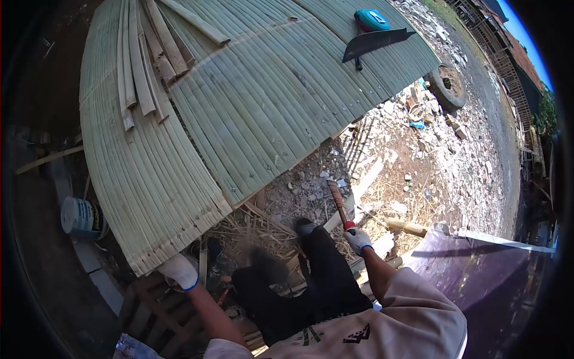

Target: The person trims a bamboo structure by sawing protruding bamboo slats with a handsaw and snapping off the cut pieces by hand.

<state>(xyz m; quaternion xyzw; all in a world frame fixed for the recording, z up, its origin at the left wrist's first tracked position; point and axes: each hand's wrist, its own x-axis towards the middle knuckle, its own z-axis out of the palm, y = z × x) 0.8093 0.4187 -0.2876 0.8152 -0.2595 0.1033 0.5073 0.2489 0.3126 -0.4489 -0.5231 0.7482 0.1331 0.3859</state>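
My left hand (180,272), in a white glove with a blue cuff, is closed at the near left corner of the bamboo slat panel (257,125); its fingertips are partly hidden at the edge. In a similar glove, my right hand (359,240) is wrapped round the red end of a tool with a long brown shaft (338,200). The shaft points away from me over the ground, beyond the panel's near edge. What sits at its far end is hard to make out. Loose bamboo strips (140,60) lie on the panel's far left.
On the panel's far right rest a dark blade (376,43) and a teal case (372,20). An old tyre (447,90) lies among rubble. A white bucket (82,216) stands at left. A purple sheet (466,287) covers the right side. Wood scraps surround my legs.
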